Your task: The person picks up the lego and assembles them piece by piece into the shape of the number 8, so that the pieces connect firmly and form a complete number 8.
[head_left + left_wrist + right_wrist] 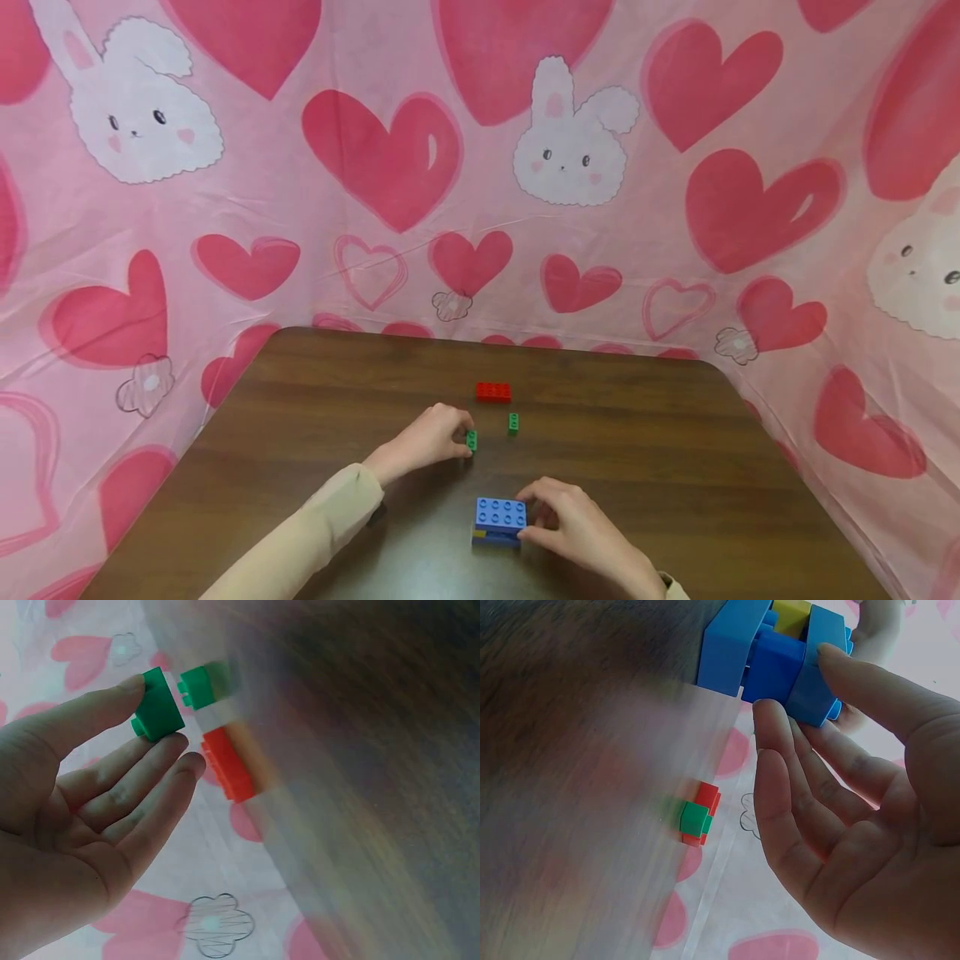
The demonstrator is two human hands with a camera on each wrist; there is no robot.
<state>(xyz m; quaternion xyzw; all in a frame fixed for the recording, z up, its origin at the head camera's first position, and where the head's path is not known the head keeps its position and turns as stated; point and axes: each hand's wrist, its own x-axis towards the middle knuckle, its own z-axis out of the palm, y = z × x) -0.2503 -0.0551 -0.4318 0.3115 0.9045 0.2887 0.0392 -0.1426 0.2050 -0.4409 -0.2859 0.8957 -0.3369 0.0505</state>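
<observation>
My left hand (435,435) pinches a small green brick (159,705) between thumb and fingertips, close over the table. On the near part of the table stands a stack of bricks (498,522). A long blue brick (731,649) forms its base, a yellow brick (791,618) and a smaller blue brick (775,666) make the middle layer, and a light blue studded brick (501,512) lies on top. With thumb and fingers at its right end, my right hand (573,525) grips the top brick. A gap shows between the layers in the head view.
Farther back lie a red brick (493,392) and a second small green brick (513,423) on the brown wooden table (637,433). Pink cloth (480,217) with hearts and rabbits hangs behind the table's far edge and along both sides.
</observation>
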